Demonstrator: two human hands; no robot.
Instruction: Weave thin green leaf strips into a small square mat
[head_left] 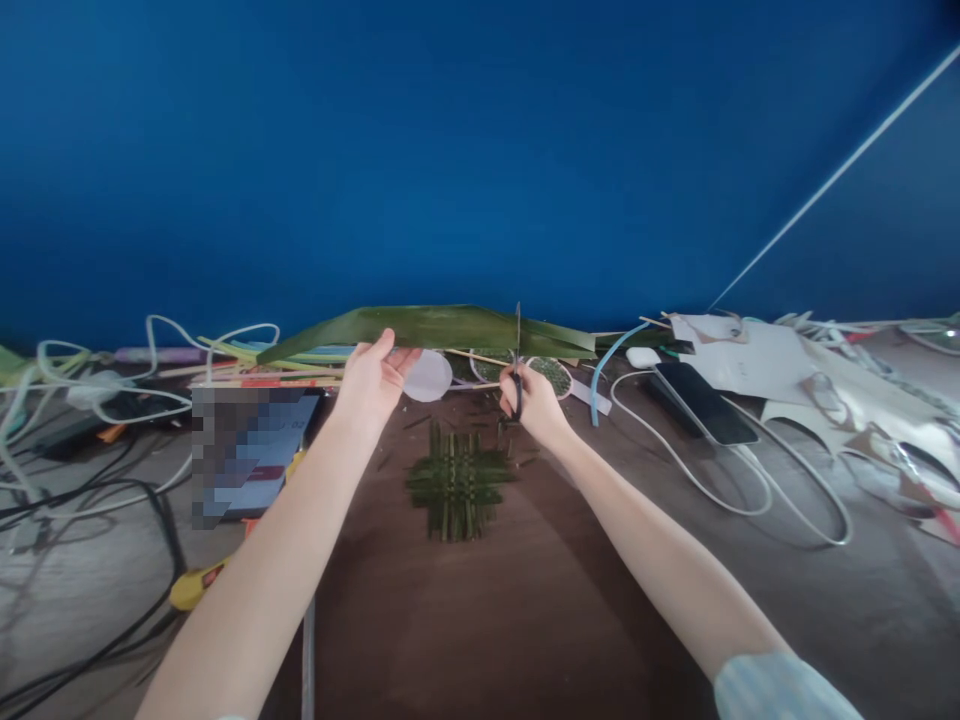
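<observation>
My left hand holds a long green leaf from below, fingers curled round its underside, and keeps it level above the table. My right hand grips a pair of scissors with the blades pointing up, touching the leaf near its right part. Below the hands a small woven mat of green leaf strips lies flat on the brown table. Tiny leaf offcuts lie around the mat.
A tablet lies at the left among white and black cables. At the right are a black phone, a white charger cable and cut cardboard pieces. A blue wall stands behind. A white disc lies beyond the mat.
</observation>
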